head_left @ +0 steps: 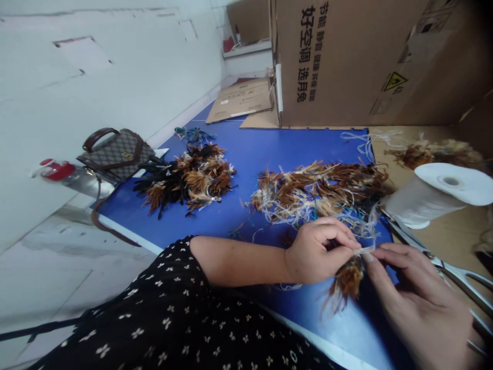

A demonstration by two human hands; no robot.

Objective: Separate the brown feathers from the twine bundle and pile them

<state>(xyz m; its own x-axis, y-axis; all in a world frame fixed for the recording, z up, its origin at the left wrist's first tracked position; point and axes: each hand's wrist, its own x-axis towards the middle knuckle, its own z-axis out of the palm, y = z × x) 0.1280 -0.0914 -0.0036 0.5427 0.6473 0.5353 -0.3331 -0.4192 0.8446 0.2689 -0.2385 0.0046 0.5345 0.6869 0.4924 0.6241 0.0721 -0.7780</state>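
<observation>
A small bunch of brown feathers [347,280] hangs tips down between my two hands, over the near edge of the blue table. My left hand [321,249] is closed, pinching the bunch at its top where a white ribbon [365,250] crosses it. Thumb and forefinger of my right hand [419,295] close on the ribbon just to the right; its other fingers are partly hidden. Just beyond my hands lies a long heap of brown feathers [319,187] tangled with white strands. Large scissors [442,262] lie beside my right hand, partly covered by it.
A white spool [427,198] stands on cardboard at right, with more feathers [439,151] behind it. Another pile of dark and brown feathers [192,177] lies left on the table [246,149]. A handbag [117,154] and bottle [73,177] sit at far left. A big carton [346,61] rises behind.
</observation>
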